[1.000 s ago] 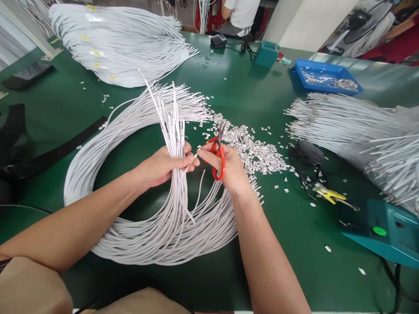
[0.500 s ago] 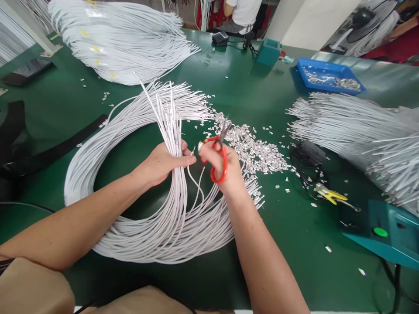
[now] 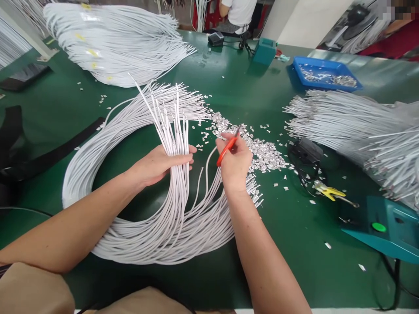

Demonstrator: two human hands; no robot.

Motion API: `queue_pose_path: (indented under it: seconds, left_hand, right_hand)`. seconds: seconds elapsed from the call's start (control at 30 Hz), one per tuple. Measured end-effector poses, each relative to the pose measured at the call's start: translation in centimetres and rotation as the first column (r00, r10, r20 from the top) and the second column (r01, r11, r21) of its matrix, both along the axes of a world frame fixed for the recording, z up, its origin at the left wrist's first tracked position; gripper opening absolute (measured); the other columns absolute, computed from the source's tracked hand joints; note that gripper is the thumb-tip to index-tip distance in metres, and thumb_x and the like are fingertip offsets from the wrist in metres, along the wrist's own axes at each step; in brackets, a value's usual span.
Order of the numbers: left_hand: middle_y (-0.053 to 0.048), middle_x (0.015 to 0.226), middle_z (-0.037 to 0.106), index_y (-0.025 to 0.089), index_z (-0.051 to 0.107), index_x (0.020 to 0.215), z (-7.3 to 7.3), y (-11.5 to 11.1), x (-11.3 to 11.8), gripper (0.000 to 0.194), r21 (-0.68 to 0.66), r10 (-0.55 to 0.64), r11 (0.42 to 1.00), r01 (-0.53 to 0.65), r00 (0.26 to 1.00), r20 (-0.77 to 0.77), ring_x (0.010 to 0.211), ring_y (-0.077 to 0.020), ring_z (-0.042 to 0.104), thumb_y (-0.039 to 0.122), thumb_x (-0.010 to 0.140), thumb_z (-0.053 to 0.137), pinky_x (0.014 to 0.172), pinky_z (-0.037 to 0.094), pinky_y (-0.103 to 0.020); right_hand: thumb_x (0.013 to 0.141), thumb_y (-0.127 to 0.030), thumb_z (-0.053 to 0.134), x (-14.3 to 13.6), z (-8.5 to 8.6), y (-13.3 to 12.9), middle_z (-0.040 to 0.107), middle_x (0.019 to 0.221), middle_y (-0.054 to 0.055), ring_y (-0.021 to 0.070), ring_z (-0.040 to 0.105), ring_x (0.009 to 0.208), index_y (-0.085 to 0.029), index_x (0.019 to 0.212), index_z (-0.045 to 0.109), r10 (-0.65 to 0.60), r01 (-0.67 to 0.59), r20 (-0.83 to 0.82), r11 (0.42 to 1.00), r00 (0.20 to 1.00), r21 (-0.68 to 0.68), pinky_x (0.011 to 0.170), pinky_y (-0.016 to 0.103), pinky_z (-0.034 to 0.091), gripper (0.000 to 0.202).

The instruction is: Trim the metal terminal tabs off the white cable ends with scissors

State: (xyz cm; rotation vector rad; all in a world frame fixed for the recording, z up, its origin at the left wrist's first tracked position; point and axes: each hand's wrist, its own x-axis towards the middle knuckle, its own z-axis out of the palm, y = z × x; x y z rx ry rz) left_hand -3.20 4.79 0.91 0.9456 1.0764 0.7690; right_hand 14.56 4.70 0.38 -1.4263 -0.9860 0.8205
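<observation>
My left hand (image 3: 160, 162) is closed round a bunch of white wires (image 3: 178, 183), whose ends stick up above the thumb. In my right hand (image 3: 238, 162) are scissors with red handles (image 3: 226, 151), tips pointing up and away. One white wire (image 3: 208, 168) rises from the coil to the fingers of that hand; whether they pinch its end is hidden. The bunch belongs to a large coil of white wires (image 3: 78, 174) on the green table (image 3: 288, 270). Beyond the right hand lies a heap of small silvery-white clippings (image 3: 266, 155).
A thick wire bundle (image 3: 114, 39) lies at the back left, another (image 3: 340, 117) at the right. A blue tray (image 3: 327, 74) holds small pieces. Nearby are a teal device (image 3: 386, 226), a yellow clip (image 3: 330, 192) and a black adapter (image 3: 307, 151). A person (image 3: 240, 13) sits across the table.
My right hand has moved right, away from the left hand, and the scissors have turned in it. A loose wire now stretches towards it. My left hand keeps its hold on the bunch.
</observation>
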Motion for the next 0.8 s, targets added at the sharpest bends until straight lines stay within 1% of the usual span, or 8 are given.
queue_pose_path:
  seconds: [0.03, 0.1, 0.27, 0.4, 0.53, 0.63, 0.7, 0.8]
  left_hand:
    - [-0.003, 0.086, 0.069, 0.019, 0.07, 0.099, 0.0, 0.0, 0.0, 0.038, -0.022, 0.007, 1.0, -0.007, 1.0, 0.012, 0.08, -0.0187, 0.065, 0.029, 0.064, 0.082, 0.081, 0.053, -0.038]
    - [-0.003, 0.079, 0.07, 0.019, 0.07, 0.099, -0.1, -0.1, 0.1, 0.04, -0.031, 0.015, 0.999, -0.015, 1.0, 0.015, 0.077, -0.0192, 0.067, 0.027, 0.063, 0.083, 0.08, 0.054, -0.039]
    - [-0.004, 0.083, 0.071, 0.016, 0.071, 0.091, -0.2, -0.3, 0.5, 0.034, 0.076, 0.002, 0.997, -0.003, 1.0, 0.007, 0.078, -0.0192, 0.066, 0.025, 0.061, 0.084, 0.083, 0.052, -0.037]
    - [-0.004, 0.088, 0.07, 0.016, 0.07, 0.086, -0.4, -0.3, 0.6, 0.025, 0.102, 0.027, 0.994, -0.029, 0.999, 0.022, 0.084, -0.0178, 0.064, 0.03, 0.067, 0.08, 0.083, 0.05, -0.033]
    - [-0.001, 0.089, 0.068, 0.017, 0.063, 0.079, -0.3, -0.1, 0.7, 0.022, 0.081, 0.2, 0.973, -0.217, 0.964, 0.178, 0.088, -0.0159, 0.063, 0.03, 0.069, 0.079, 0.082, 0.05, -0.03]
    - [0.0, 0.082, 0.065, 0.017, 0.057, 0.076, -0.2, -0.1, 0.7, 0.028, 0.063, 0.226, 0.968, -0.244, 0.95, 0.214, 0.081, -0.0139, 0.063, 0.026, 0.065, 0.081, 0.077, 0.05, -0.027]
    - [0.001, 0.078, 0.065, 0.017, 0.053, 0.075, -0.1, -0.1, 0.6, 0.032, 0.053, 0.198, 0.976, -0.212, 0.96, 0.197, 0.076, -0.0125, 0.063, 0.026, 0.064, 0.082, 0.074, 0.049, -0.026]
    - [0.001, 0.078, 0.066, 0.017, 0.053, 0.077, 0.0, -0.1, 0.5, 0.031, 0.06, 0.138, 0.987, -0.149, 0.977, 0.162, 0.072, -0.0113, 0.062, 0.027, 0.067, 0.08, 0.073, 0.047, -0.026]
  right_hand:
    - [0.076, -0.033, 0.065, 0.1, 0.2, 0.0, 0.063, 0.084, 0.002, 0.0137, 0.055, 0.073, -0.02, 0.087, 0.066, -0.068, 0.065, 0.053, 0.996, 0.996, 0.055, 0.074, 0.03, 0.046, 0.016]
    - [0.078, -0.035, 0.063, 0.1, 0.7, -0.2, 0.062, 0.081, 0.001, 0.0134, 0.054, 0.073, -0.021, 0.081, 0.065, -0.061, 0.053, 0.077, 0.993, 0.995, 0.109, 0.075, 0.03, 0.046, 0.014]
    - [0.072, -0.039, 0.07, -0.9, 1.1, -0.7, 0.063, 0.076, 0.001, 0.0124, 0.054, 0.069, -0.019, 0.068, 0.065, 0.337, -0.336, 0.024, 0.942, 0.941, -0.022, 0.07, 0.028, 0.045, 0.021]
    - [0.07, -0.042, 0.071, -0.9, 0.6, -0.6, 0.06, 0.067, -0.001, 0.012, 0.051, 0.064, -0.018, 0.071, 0.067, 0.427, -0.42, 0.004, 0.891, 0.904, -0.173, 0.062, 0.026, 0.041, 0.025]
    - [0.067, -0.042, 0.073, -0.6, 0.8, -0.6, 0.053, 0.059, -0.004, 0.009, 0.044, 0.055, -0.017, 0.068, 0.067, 0.554, -0.558, -0.109, 0.772, 0.825, -0.303, 0.056, 0.025, 0.036, 0.026]
    - [0.064, -0.041, 0.076, -0.4, 1.1, -0.6, 0.051, 0.057, -0.005, 0.0083, 0.041, 0.054, -0.016, 0.067, 0.069, 0.62, -0.63, -0.156, 0.693, 0.769, -0.35, 0.056, 0.025, 0.035, 0.026]
    - [0.062, -0.04, 0.078, -0.2, 1.2, -0.4, 0.055, 0.06, -0.004, 0.009, 0.044, 0.056, -0.017, 0.069, 0.07, 0.602, -0.631, -0.196, 0.706, 0.774, -0.322, 0.059, 0.026, 0.038, 0.025]
    - [0.063, -0.041, 0.079, 0.1, 1.0, 0.0, 0.061, 0.069, -0.001, 0.0105, 0.051, 0.063, -0.018, 0.072, 0.071, 0.454, -0.523, -0.313, 0.831, 0.834, -0.187, 0.065, 0.027, 0.043, 0.026]
